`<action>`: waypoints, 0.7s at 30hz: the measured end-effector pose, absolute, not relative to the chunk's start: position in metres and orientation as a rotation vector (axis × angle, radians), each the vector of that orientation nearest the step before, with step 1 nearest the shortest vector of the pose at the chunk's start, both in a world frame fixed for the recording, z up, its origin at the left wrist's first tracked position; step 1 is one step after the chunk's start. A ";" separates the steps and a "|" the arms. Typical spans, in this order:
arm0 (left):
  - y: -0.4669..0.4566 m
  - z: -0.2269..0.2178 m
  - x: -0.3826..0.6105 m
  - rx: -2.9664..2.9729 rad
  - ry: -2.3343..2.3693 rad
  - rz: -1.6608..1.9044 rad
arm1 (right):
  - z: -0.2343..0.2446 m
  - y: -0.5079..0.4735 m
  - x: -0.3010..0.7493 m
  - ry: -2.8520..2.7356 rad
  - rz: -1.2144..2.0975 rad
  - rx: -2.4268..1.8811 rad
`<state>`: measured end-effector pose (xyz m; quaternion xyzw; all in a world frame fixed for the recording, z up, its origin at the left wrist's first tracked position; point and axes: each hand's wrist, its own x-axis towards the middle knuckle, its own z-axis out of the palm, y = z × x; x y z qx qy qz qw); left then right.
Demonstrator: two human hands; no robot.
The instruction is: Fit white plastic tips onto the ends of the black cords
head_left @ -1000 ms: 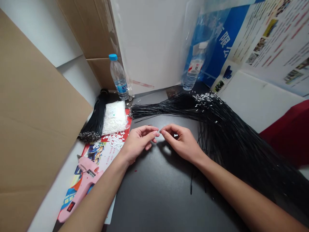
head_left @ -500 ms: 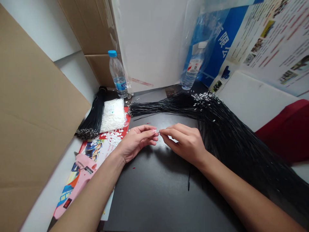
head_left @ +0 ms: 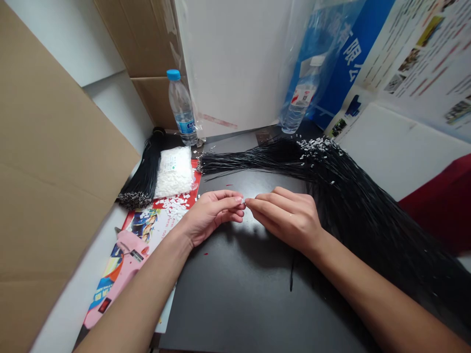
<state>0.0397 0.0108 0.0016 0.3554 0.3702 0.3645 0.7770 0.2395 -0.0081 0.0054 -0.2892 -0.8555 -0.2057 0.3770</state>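
Note:
My left hand (head_left: 209,215) pinches a small white connector housing (head_left: 243,201) between thumb and forefinger, its other fingers curled below. Close against it, the fingertips of my right hand (head_left: 289,215) are pressed together on the end of a thin black wire, mostly covered by the fingers. The two hands almost touch above the dark table (head_left: 228,294). Behind them stretches a bundle of black wires (head_left: 250,161) with bare metal ends to the left. Loose white housings (head_left: 172,208) lie scattered to the left of my left hand.
A bag of white housings (head_left: 174,174) sits beside another black wire bundle (head_left: 142,169). A pink glue gun (head_left: 128,264) lies on printed sheets at left. Two water bottles, one blue-capped (head_left: 182,113) and one white-capped (head_left: 302,100), stand behind. Wires with white ends (head_left: 368,211) heap at right.
My right fingertips have come closer to the white housing in my left hand, narrowing the gap. The whole view has shifted slightly.

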 end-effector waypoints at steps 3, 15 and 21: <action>0.010 0.002 0.040 0.767 0.813 0.780 | 0.006 -0.008 0.240 -2.211 -0.556 -0.741; 0.009 0.007 0.042 0.766 0.839 0.786 | 0.005 -0.009 0.241 -2.256 -0.481 -0.827; 0.009 0.007 0.042 0.783 0.852 0.794 | 0.003 -0.008 0.240 -2.240 -0.480 -0.828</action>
